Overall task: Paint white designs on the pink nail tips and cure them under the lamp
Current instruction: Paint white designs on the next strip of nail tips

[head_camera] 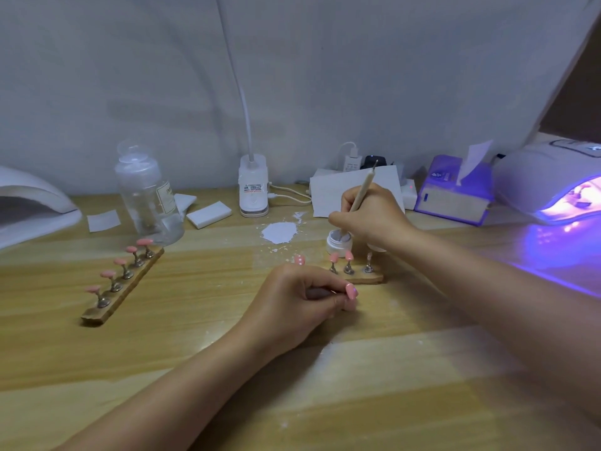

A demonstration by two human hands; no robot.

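Observation:
My right hand point(374, 216) grips a thin wooden dotting tool point(362, 190) with its tip dipped into a small white jar of white gel point(339, 241). My left hand point(302, 297) pinches a pink nail tip point(352, 291) on its small stand, low over the table. Just behind it a wooden holder point(361, 277) carries pink tips point(341, 256) on metal stands; one more pink tip point(299, 259) with white dots stands at its left. A second wooden holder point(122, 288) at the left bears several pink tips. The curing lamp point(553, 180) glows purple at the far right.
A clear bottle point(148, 193), white pads point(208, 214) and an unlit white lamp point(29, 206) sit at the left. A desk light base point(253, 187), a white spill point(279, 232), paper point(354, 187) and a purple tissue box point(455, 190) line the back.

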